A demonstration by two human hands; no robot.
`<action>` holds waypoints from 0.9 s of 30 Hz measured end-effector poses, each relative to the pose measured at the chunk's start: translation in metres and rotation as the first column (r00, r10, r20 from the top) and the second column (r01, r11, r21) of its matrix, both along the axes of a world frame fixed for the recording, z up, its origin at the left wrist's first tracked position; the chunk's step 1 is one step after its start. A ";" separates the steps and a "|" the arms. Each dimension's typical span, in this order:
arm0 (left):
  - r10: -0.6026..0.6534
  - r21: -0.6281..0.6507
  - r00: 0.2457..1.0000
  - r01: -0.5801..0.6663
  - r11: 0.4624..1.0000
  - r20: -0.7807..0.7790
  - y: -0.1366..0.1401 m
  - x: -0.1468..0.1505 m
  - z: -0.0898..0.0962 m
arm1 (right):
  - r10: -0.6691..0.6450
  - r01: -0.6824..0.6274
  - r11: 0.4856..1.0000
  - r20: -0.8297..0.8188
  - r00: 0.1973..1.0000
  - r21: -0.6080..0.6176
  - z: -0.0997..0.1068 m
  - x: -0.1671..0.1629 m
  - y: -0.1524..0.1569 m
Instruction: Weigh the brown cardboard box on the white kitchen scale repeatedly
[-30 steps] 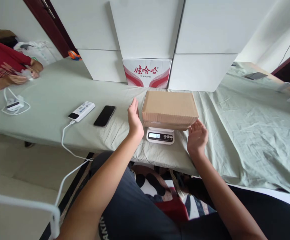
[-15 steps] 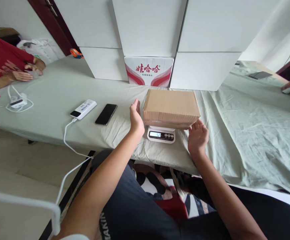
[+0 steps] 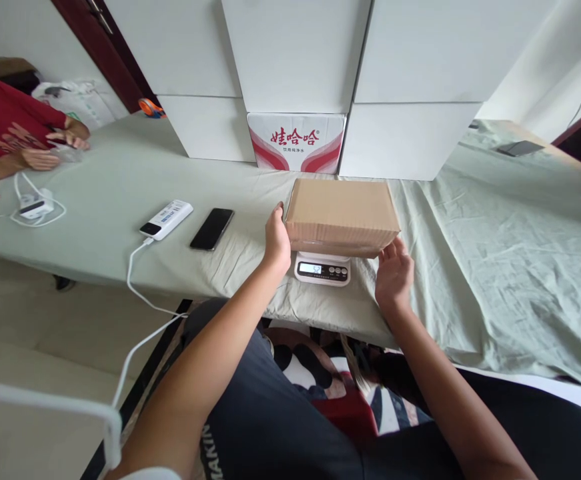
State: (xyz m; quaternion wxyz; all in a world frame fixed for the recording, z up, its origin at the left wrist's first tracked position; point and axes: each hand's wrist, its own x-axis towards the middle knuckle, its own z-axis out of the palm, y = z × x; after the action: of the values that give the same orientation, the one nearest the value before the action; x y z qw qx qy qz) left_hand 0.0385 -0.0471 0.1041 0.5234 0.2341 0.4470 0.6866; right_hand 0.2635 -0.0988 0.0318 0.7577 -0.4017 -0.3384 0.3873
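A brown cardboard box (image 3: 343,210), taped along its lower front, rests on a small white digital scale (image 3: 323,273). The box hides most of the scale's platform, while the display and buttons show in front. Against or very close to the box's left side is my left hand (image 3: 277,240), open with its fingers stretched upward. My right hand (image 3: 394,272) is open at the lower right front corner, palm towards the box, fingertips at or just beside its edge. Neither hand is wrapped round the box, and I cannot tell how firmly they touch it.
White cartons (image 3: 290,57) and a red-and-white printed carton (image 3: 297,143) stack up behind. To the left lie a black phone (image 3: 212,229) and a white power bank (image 3: 167,220) with a cable. A person in a red shirt (image 3: 7,123) handles something clear at far left.
Both my hands have drawn slightly inward to the box, which stays on the scale. Another person's hand at the far right has left the view.
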 end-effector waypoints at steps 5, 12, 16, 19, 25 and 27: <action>0.017 -0.013 0.999 -0.017 1.000 -0.034 -0.001 -0.001 0.003 | 0.033 -0.033 0.999 0.053 0.998 0.011 -0.001 0.000 -0.001; -0.037 -0.023 0.995 0.035 0.999 -0.092 -0.009 0.002 0.009 | 0.099 -0.105 0.994 0.160 0.982 0.031 0.000 0.001 -0.001; -0.114 0.135 0.976 0.140 0.981 -0.188 -0.007 0.001 0.013 | 0.216 -0.240 0.967 0.239 0.947 0.079 0.007 -0.006 -0.004; -0.088 0.301 0.950 0.182 0.936 -0.301 0.005 -0.005 0.019 | 0.260 -0.283 0.957 0.238 0.936 0.068 0.021 -0.010 0.001; -0.105 0.375 0.909 0.269 0.887 -0.403 0.055 -0.022 0.016 | 0.176 -0.219 0.966 0.267 0.947 0.139 0.050 -0.002 0.064; -0.090 0.294 0.893 0.238 0.926 -0.440 0.073 -0.025 0.008 | 0.148 -0.193 0.971 0.277 0.949 0.144 0.046 -0.001 0.096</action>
State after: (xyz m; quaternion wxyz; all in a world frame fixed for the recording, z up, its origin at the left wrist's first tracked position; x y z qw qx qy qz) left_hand 0.0136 0.0255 0.1122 0.4236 0.5001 0.4014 0.6397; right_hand 0.2630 -0.0031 0.0775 0.7006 -0.3534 -0.5017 0.3642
